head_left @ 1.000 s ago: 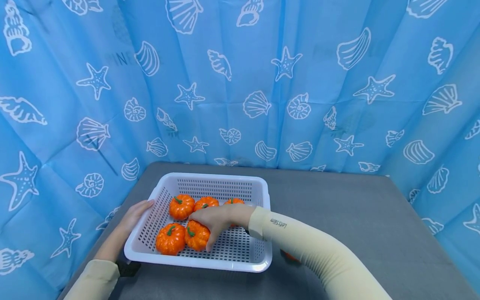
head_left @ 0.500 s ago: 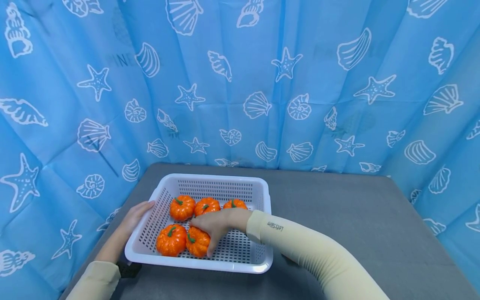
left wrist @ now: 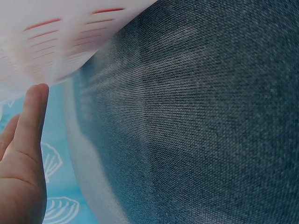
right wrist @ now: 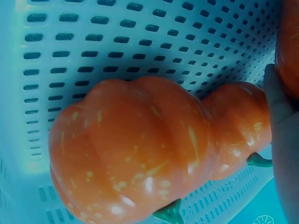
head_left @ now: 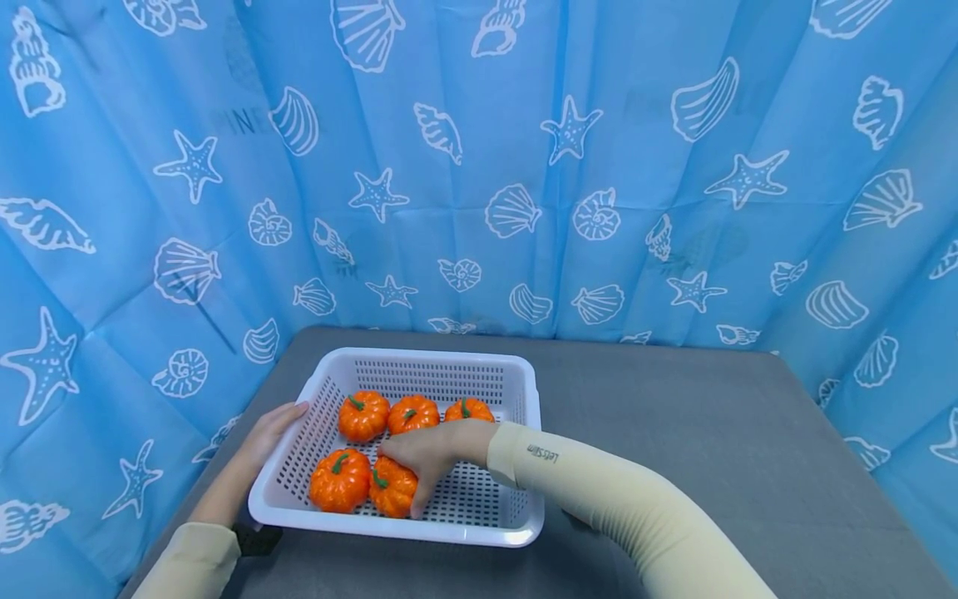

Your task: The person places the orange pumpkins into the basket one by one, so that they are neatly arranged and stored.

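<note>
A white perforated plastic basket [head_left: 494,534] stands on the dark table with several orange toy pumpkins in it. My right hand [head_left: 430,456] reaches inside and grips the front-middle pumpkin [head_left: 392,489] from above, its green stem pointing left. Beside it, on the left, sits another pumpkin [head_left: 339,481]. Three more form a back row: a left one [head_left: 363,415], a middle one [head_left: 412,413] and a right one [head_left: 469,408], partly behind my right hand. My left hand [head_left: 268,433] touches the basket's left side; in the left wrist view its fingers [left wrist: 32,114] lie straight against the basket wall.
The dark cloth-covered table [head_left: 674,408] extends right of the basket. A blue curtain [head_left: 479,166] with white shells and starfish hangs along the back and sides. Something dark [head_left: 578,522] shows slightly from under the right sleeve [head_left: 599,478].
My right hand and the gripped pumpkin have shifted slightly toward the front of the basket. My left hand stays at the basket's left side.
</note>
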The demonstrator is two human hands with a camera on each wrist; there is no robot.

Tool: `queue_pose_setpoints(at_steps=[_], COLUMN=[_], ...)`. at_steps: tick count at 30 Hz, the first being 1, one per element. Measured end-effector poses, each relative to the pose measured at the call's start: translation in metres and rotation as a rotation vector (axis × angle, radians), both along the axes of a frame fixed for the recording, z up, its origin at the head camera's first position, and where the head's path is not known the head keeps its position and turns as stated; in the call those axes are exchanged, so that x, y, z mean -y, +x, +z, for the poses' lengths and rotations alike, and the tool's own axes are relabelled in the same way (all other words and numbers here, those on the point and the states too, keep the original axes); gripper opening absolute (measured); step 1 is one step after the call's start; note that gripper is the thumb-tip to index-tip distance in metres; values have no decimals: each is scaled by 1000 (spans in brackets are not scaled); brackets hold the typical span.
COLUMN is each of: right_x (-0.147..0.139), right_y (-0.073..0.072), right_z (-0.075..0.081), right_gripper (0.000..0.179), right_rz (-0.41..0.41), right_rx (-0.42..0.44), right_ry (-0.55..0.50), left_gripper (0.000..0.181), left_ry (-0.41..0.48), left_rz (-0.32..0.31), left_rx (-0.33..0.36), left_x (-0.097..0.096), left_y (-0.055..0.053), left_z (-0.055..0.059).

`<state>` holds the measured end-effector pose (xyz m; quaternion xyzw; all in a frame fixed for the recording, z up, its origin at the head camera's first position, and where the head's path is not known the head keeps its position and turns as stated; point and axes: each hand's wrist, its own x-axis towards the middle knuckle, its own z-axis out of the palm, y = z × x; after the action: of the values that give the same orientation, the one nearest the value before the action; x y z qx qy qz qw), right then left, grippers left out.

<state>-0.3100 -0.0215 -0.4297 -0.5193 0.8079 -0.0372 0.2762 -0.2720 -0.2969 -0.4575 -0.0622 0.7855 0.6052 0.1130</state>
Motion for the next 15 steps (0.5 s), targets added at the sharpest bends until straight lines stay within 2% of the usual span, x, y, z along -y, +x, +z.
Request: queue_pose_setpoints(at_steps=[7,10,15], right_x=[4,5,6], right_y=[-15,-17,-16], right_z=[-27,-32,-29], right_gripper=[102,106,103], right_rz=[-42,-53,-78], right_rx=[70,92,108], right_ry=[-7,-6,13], left_gripper=[59,61,62], left_ry=[-2,-10,-7], left_rz=[25,19,21], left_rx=[6,2,3], left_x=[0,0,0], left_y=[0,0,0], left_z=[-2,-2,-1])
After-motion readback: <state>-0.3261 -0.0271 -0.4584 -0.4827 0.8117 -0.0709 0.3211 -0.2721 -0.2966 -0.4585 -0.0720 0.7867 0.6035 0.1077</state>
